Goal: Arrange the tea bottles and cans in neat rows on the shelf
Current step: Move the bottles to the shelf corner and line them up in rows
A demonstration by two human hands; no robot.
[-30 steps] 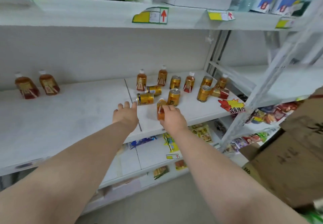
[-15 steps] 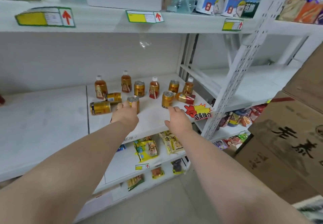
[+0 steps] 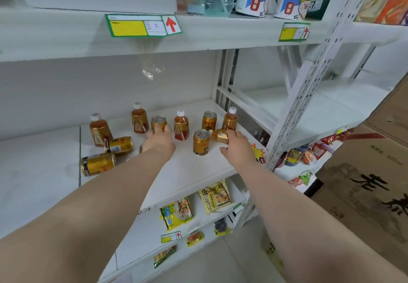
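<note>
On the white shelf (image 3: 198, 172) several amber tea bottles with white caps stand at the back, at the left (image 3: 100, 129), the middle (image 3: 181, 127) and the right (image 3: 230, 120). Gold cans stand upright among them (image 3: 209, 121), one nearer the front (image 3: 201, 142). Two gold cans lie on their sides at the left (image 3: 119, 145) (image 3: 98, 163). My left hand (image 3: 157, 143) is curled over a can that is almost hidden beneath it, with its fingertips at the base of an upright can (image 3: 159, 122). My right hand (image 3: 237, 148) closes on a tea bottle lying on its side (image 3: 219, 136).
A perforated white upright (image 3: 309, 88) bounds the shelf on the right, with a red and yellow tag beside my right hand. Brown cardboard boxes (image 3: 364, 183) stand at the far right. Snack packets (image 3: 176, 213) lie on the lower shelves. An upper shelf with price tags (image 3: 141, 25) hangs overhead.
The view has swung right and closer. My right hand let go of the bottle it held and reached right to the lying bottle. My left hand moved onto a can.
</note>
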